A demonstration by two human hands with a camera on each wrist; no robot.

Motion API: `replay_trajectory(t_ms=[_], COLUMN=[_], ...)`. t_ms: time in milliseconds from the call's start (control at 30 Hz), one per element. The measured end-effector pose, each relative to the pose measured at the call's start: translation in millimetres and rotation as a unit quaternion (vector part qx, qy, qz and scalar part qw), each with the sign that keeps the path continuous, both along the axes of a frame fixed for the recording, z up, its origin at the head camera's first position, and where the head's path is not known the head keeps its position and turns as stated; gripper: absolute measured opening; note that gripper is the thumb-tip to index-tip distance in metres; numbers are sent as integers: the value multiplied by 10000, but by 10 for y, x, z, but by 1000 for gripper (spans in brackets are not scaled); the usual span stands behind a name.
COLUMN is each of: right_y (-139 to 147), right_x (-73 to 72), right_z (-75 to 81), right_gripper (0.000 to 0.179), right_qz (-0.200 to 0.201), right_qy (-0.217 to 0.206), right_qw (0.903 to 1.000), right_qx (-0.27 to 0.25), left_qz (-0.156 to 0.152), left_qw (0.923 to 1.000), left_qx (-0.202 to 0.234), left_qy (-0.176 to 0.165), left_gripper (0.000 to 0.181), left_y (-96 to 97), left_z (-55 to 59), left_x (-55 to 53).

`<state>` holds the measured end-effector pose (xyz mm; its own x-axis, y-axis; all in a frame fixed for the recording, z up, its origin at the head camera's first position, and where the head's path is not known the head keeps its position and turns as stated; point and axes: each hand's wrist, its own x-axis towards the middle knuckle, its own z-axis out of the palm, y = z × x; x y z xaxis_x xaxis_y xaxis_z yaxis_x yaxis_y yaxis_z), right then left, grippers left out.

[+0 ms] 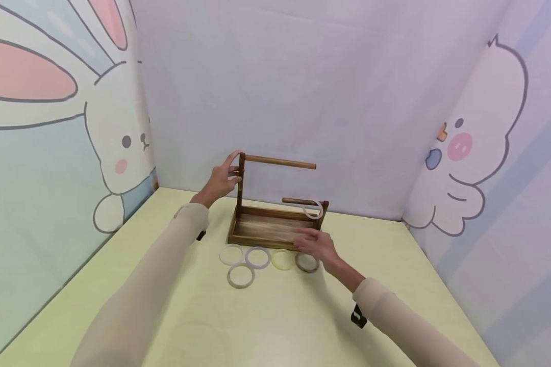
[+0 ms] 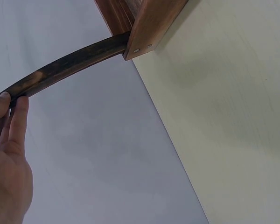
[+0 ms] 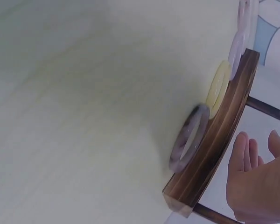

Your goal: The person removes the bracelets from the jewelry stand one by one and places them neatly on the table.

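Note:
A brown wooden stand (image 1: 261, 240) has a tray base, a tall left post with an upper bar, and a shorter right post with a lower bar. My left hand (image 1: 218, 181) pinches the tall post near its top between thumb and fingers, as the left wrist view also shows. One whitish bangle (image 1: 322, 210) hangs on the lower bar near the right post. My right hand (image 1: 320, 246) hovers over the tray's front right corner, fingers fairly straight, holding nothing. Below it lies a mottled brown bangle (image 3: 178, 151). Beside that is a yellow bangle (image 3: 213, 91).
Along the tray's front edge also lie a lavender bangle (image 1: 258, 267) and a pale white bangle (image 1: 220, 255). A greyish bangle (image 1: 241, 286) lies nearer on the light table (image 1: 266, 326). Cloth walls printed with cartoon animals enclose the back and sides.

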<state>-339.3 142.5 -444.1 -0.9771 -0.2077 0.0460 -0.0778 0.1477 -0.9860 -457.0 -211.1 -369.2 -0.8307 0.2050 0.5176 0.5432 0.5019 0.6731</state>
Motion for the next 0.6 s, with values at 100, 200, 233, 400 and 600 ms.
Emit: replay_trajectory(t_ms=[100,200,233,400,600], right_y=[122,212,240,350,434], right_x=[-87,-153,-175,-242,-311], right_z=[28,31,30,41,68], right_gripper=[42,44,44,46,49], right_qz=[-281,-362,-401,-678,-1087], right_qy=[2,5,-29,-90,151], right_qw=[9996,9992,9990,9976,9927], right_qx=[-92,-171,-188,-46,492], left_qz=[16,36,41,37,21], left_qw=[10000,9999,9998,9998,9999], left_qx=[-27,-48,-56,-61,-17], left_qy=[53,143,176,209,152], left_gripper=[91,89,89,87,89], left_y=[5,-4,-7,-14,-11], left_z=[-7,-21,-25,-30,-19], left_x=[-9,-22,-27,-42,-39])
